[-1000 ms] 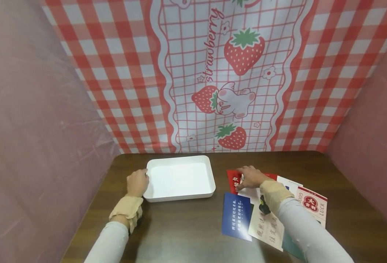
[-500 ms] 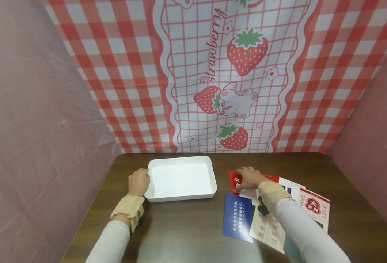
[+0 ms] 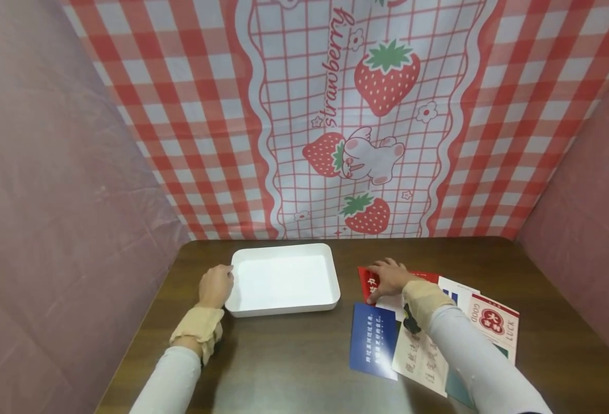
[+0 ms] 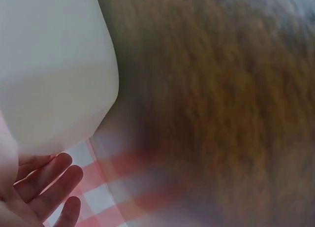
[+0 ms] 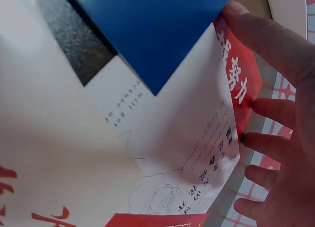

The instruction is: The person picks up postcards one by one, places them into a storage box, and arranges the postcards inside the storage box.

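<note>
A white tray (image 3: 283, 279) stands at the back left of the table. My left hand (image 3: 215, 286) grips its left end; in the left wrist view the fingers (image 4: 56, 190) bend beside the tray's wall (image 4: 59, 104), and the thumb is mostly cut off. On the right, my right hand (image 3: 391, 278) spans the left end of a red card (image 5: 246, 84) with white characters. Its thumb (image 5: 270, 37) lies at one corner of that card, while the index and middle fingertips touch its edge. A white printed card (image 5: 177, 138) covers part of the red card.
A blue card (image 3: 372, 342), a cream card (image 3: 419, 359) and a "GOOD LUCK" card (image 3: 493, 322) overlap around the right forearm. A green card (image 3: 459, 391) shows partly under the sleeve. Behind the brown table (image 3: 288, 356) hangs a checked strawberry cloth (image 3: 376, 155).
My right hand has shifted slightly left onto the red card's end, its thumb reaching further along the lower edge. The left hand and tray stay put; small overall shifts come from the head camera.
</note>
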The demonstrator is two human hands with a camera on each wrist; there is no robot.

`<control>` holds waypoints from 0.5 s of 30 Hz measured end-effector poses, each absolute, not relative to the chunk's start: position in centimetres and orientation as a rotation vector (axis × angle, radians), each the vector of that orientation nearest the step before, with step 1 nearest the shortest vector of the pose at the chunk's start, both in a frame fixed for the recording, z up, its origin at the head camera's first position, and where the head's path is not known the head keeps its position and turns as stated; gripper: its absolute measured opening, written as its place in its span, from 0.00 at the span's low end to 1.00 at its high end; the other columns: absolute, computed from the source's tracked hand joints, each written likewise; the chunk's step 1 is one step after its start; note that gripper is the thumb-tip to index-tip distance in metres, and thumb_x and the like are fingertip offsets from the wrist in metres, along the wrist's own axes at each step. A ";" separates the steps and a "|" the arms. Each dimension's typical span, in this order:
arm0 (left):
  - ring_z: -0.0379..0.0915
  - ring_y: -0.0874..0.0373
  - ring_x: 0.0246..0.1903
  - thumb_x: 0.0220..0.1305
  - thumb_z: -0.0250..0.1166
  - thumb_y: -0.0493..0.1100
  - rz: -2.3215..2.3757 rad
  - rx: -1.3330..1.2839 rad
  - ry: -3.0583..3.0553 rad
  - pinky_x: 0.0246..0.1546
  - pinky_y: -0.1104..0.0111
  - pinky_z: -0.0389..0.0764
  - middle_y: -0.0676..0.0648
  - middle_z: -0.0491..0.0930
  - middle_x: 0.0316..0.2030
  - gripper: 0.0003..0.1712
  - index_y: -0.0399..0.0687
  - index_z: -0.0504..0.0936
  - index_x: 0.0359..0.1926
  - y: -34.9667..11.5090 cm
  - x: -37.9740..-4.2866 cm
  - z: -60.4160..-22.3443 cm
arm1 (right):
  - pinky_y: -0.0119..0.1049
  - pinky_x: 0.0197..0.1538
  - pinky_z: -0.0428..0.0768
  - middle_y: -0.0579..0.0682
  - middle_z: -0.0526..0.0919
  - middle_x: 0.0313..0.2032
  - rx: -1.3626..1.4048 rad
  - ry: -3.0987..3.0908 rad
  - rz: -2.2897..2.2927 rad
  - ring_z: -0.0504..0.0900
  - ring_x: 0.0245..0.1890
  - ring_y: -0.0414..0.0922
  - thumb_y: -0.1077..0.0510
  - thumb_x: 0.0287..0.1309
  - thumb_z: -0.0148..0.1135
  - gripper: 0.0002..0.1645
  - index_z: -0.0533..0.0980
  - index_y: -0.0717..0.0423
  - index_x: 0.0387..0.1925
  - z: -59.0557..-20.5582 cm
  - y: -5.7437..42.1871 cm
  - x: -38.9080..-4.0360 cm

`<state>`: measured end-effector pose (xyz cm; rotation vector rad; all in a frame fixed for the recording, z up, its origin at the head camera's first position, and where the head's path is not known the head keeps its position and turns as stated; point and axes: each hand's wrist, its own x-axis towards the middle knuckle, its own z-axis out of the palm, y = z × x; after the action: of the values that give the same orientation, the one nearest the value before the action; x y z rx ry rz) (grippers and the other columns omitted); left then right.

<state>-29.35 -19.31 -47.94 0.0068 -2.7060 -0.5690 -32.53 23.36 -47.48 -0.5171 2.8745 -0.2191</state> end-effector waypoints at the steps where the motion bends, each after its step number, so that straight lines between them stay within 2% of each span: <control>1: 0.79 0.38 0.32 0.52 0.55 0.35 -0.564 0.007 -2.708 0.29 0.50 0.76 0.40 0.84 0.36 0.15 0.44 0.84 0.40 -19.4 -29.4 -47.9 | 0.64 0.60 0.57 0.60 0.65 0.62 -0.517 2.868 -0.227 0.56 0.63 0.63 0.37 0.24 0.73 0.57 0.65 0.53 0.60 -47.4 23.4 -32.6; 6: 0.79 0.38 0.31 0.53 0.55 0.35 -0.550 0.008 -2.721 0.29 0.50 0.76 0.40 0.84 0.36 0.15 0.44 0.84 0.39 -19.5 -29.5 -47.8 | 0.62 0.56 0.63 0.60 0.67 0.59 -0.523 2.859 -0.219 0.61 0.60 0.62 0.38 0.21 0.75 0.58 0.66 0.53 0.60 -47.4 23.6 -32.9; 10: 0.79 0.38 0.31 0.53 0.55 0.35 -0.552 0.002 -2.736 0.28 0.50 0.76 0.39 0.84 0.36 0.15 0.44 0.84 0.40 -19.5 -29.4 -47.8 | 0.58 0.50 0.68 0.59 0.71 0.54 -0.553 2.896 -0.179 0.66 0.53 0.59 0.37 0.18 0.75 0.58 0.67 0.54 0.58 -47.3 23.5 -33.1; 15: 0.79 0.38 0.32 0.53 0.55 0.36 -0.530 -0.004 -2.756 0.29 0.50 0.76 0.39 0.84 0.37 0.15 0.44 0.84 0.40 -19.6 -29.3 -47.5 | 0.55 0.47 0.71 0.58 0.73 0.51 -0.574 2.900 -0.192 0.67 0.49 0.56 0.39 0.18 0.75 0.56 0.69 0.55 0.57 -47.0 22.8 -33.3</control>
<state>-29.27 -19.63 -47.54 -0.0035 -2.7564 -0.5299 -33.26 22.82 -46.98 -0.5739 2.9000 -0.1919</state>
